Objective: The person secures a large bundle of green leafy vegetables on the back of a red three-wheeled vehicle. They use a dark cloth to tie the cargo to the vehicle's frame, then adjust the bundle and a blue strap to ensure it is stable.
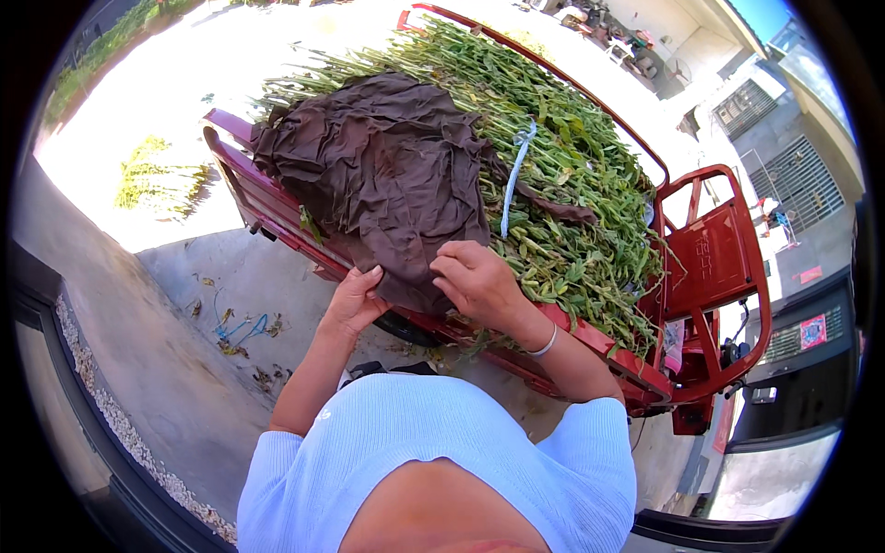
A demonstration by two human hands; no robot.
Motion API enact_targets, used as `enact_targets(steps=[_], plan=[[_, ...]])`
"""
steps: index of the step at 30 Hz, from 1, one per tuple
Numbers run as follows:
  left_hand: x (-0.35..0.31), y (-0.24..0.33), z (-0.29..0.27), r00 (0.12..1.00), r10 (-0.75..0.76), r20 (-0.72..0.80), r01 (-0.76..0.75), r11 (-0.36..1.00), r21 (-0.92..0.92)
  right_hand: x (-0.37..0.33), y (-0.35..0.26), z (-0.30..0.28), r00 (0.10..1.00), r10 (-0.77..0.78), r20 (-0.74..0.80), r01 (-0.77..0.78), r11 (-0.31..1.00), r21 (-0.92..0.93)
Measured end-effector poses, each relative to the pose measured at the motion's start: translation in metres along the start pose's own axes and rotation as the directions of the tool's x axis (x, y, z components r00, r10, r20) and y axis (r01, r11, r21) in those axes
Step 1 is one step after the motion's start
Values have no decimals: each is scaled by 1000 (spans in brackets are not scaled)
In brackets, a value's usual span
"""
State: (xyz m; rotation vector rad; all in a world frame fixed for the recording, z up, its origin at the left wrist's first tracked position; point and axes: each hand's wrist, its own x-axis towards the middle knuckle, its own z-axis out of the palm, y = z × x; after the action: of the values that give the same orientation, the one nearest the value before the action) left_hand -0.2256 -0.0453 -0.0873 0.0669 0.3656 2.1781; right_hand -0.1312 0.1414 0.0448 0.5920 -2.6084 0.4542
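A rumpled dark brown cloth (387, 157) lies over the left part of a load of cut green leafy stalks (562, 138). Its near edge hangs toward me at the side of the red cargo tricycle (705, 258). My left hand (355, 300) pinches that edge between thumb and fingers. A little to the right, my right hand (479, 281) is closed on the same cloth, fingers curled, a band on its wrist. From under the cloth a narrow brown strip (562, 210) runs right across the stalks. A light blue tie (518, 175) lies over the stalks.
Blue cord (241, 330) and dry leaves lie on the concrete floor at left. Farther off, a bundle of stalks (161, 180) rests on sunlit ground. The tricycle's red side rail (553, 69) bounds the load's far side. A building with barred windows (797, 184) stands at right.
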Motion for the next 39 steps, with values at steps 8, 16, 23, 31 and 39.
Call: enact_targets(steps=[8, 16, 23, 31, 39], plan=[[-87, 113, -9, 835, 535, 129, -549, 791, 270, -41, 123, -42, 848, 445, -286, -518, 810, -275], [-138, 167, 1, 597, 800, 49, -773, 558, 302, -15, 140, -20, 811, 576, -103, -572, 743, -347], [-195, 199, 71, 141, 990, 3, -656, 91, 749, -14, 151, -38, 802, 597, 6, -544, 735, -406], [-230, 246, 55, 13, 1000, 5, -484, 2, 875, -7, 149, -41, 835, 543, 93, -492, 811, -317], [-255, 269, 105, -312, 892, -327, 76, 367, 927, 30, 60, -40, 887, 447, -112, -458, 829, -319]])
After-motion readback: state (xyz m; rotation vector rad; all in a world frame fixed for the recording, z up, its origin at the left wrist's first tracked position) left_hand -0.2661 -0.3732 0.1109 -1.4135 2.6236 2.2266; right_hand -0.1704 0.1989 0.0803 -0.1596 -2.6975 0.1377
